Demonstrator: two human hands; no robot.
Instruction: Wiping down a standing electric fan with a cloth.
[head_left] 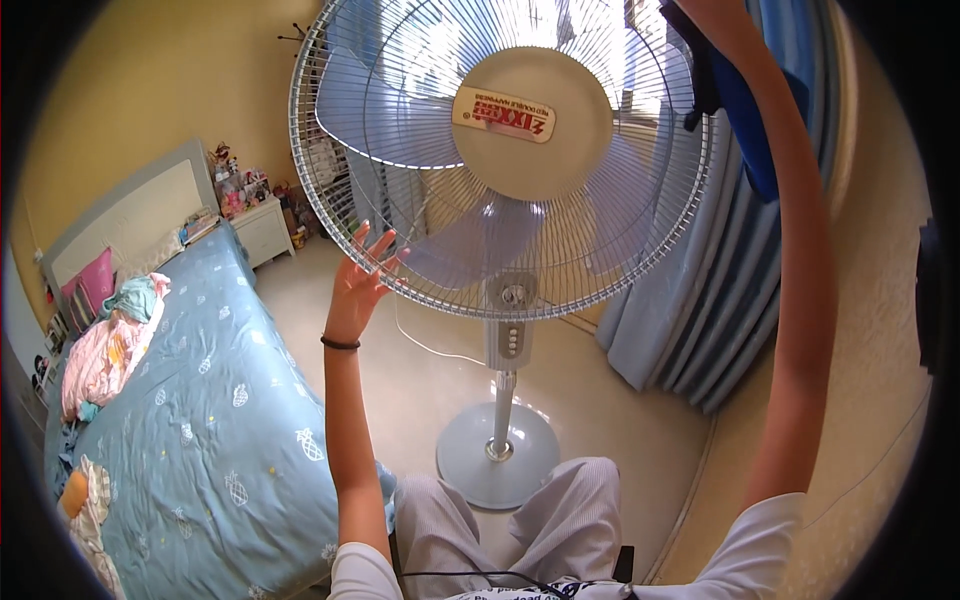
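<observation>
A standing fan [535, 125] with a round wire grille, pale blue blades and a cream centre cap fills the upper middle. Against the lower left rim of its grille rests my left hand [352, 292], fingers spread, a dark band round the wrist. My right arm reaches up along the fan's right side. At the top edge my right hand [718, 22] is partly cut off, its fingertips out of sight. From it hangs a dark blue cloth [758, 150], whose blackish part lies close to the grille's right rim.
The fan's round grey base [497, 470] stands on the floor in front of my knees. To the left is a bed [215, 440] with blue bedding and crumpled clothes [115, 360]. A white bedside cabinet [262, 235] carries small figures. Blue curtains [690, 310] hang at the right.
</observation>
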